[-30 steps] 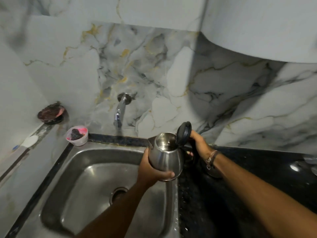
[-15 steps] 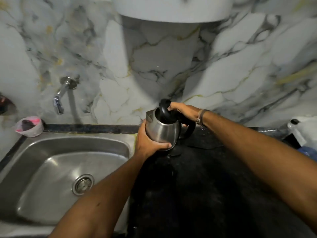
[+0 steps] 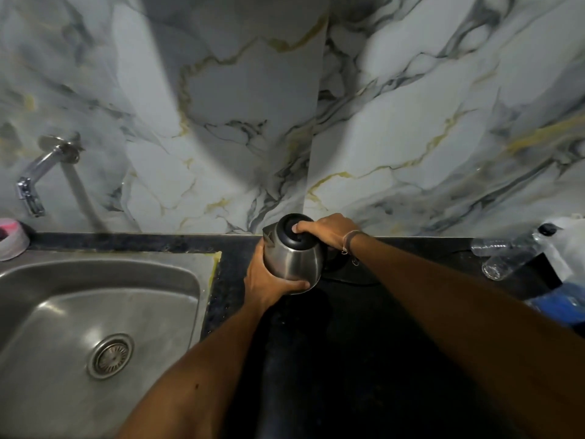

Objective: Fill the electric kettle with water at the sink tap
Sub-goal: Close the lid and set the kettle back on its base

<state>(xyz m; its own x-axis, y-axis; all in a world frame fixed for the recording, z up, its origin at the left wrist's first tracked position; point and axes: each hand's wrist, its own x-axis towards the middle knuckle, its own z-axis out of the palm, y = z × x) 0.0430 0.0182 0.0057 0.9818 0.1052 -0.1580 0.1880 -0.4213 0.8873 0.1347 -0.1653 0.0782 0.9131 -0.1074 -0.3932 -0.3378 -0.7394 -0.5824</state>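
Two hands grip rounded, brushed-steel kettle [image 3: 291, 258].

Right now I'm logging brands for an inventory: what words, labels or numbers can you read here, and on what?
None can be read.
Kettle: plain steel, no marking shows.
Clear bottle: no label shows.
White container: no print shows.
Pink-rimmed cup: nothing legible.
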